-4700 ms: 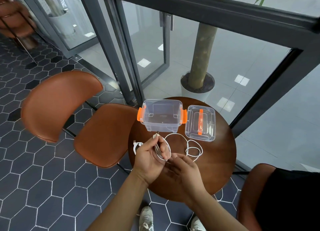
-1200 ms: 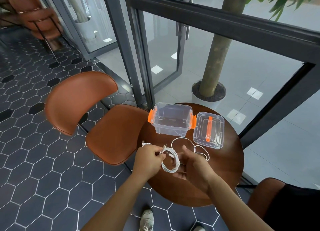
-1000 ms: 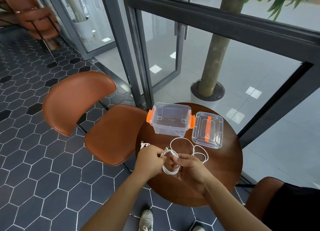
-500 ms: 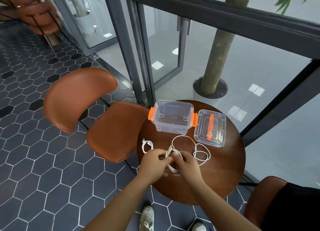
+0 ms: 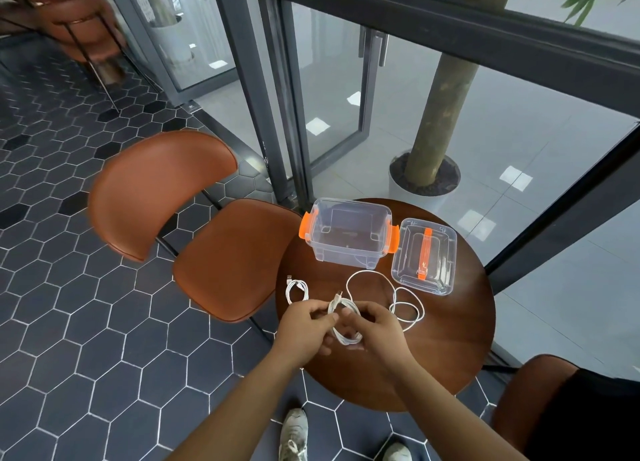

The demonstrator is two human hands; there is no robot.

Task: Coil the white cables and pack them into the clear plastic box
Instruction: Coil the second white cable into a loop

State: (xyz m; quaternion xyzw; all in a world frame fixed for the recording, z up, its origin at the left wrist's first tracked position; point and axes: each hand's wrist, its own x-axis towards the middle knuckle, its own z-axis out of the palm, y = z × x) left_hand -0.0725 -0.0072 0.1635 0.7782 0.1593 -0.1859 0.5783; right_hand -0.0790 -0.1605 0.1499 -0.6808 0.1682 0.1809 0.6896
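Over the near left part of the round wooden table (image 5: 450,350), both hands hold one coiled white cable (image 5: 341,336). My left hand (image 5: 304,329) pinches its left side and my right hand (image 5: 377,329) grips its right side. One cable plug sticks up between the hands. A second, small coiled white cable (image 5: 296,290) lies on the table's left edge. A loose white cable (image 5: 398,298) trails in loops behind my right hand. The clear plastic box (image 5: 349,235) with orange latches stands open at the far side, nothing in it.
The box's clear lid (image 5: 424,254) with an orange handle lies to the right of the box. A brown chair (image 5: 221,253) stands against the table's left side, another brown chair (image 5: 533,391) at the lower right. Glass doors and a potted tree trunk (image 5: 436,121) are behind.
The coil has stayed between both hands, which have closed in on it. The view has shifted, so the table and box sit slightly differently in the frame.
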